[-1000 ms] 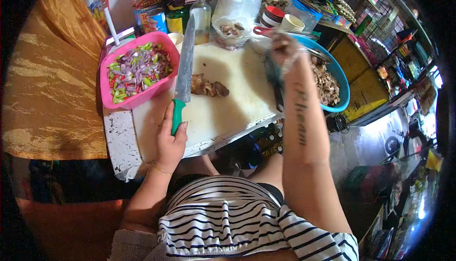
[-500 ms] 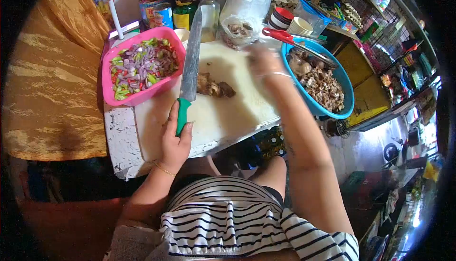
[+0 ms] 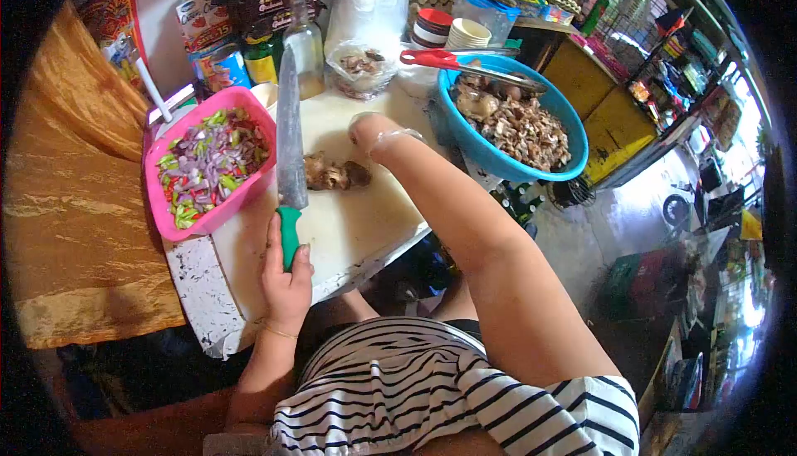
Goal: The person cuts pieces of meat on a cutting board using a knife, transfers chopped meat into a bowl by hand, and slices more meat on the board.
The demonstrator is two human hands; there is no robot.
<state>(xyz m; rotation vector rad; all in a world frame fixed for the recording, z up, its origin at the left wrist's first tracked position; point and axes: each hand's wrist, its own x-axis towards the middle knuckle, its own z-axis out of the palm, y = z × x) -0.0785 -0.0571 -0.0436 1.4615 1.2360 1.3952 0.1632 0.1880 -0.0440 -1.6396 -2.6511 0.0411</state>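
Note:
My left hand (image 3: 286,286) is wrapped round the green handle of a large knife (image 3: 290,132), its blade pointing up and away over the white cutting board (image 3: 365,223). A dark brown piece of cooked meat (image 3: 332,174) lies on the board, just right of the blade. My right hand (image 3: 369,134) hovers or rests above and right of that meat; its fingers point away and are hidden, and a pale band circles the wrist. To the left, a pink basin (image 3: 237,200) holds chopped onions and green and red peppers. On the right, chopped meat (image 3: 535,130) fills much of a blue basin (image 3: 581,157).
Red-handled tongs (image 3: 427,58) lie across the blue basin's rim. Behind the board stand a plastic bag of meat (image 3: 363,70), a glass bottle (image 3: 305,49), a can (image 3: 222,67) and stacked bowls (image 3: 469,34). A gold cloth (image 3: 100,232) hangs at the left.
My right hand has come from beside the blue basin toward the meat on the board. The camera view has shifted and tilted. My left hand keeps the knife in the same hold.

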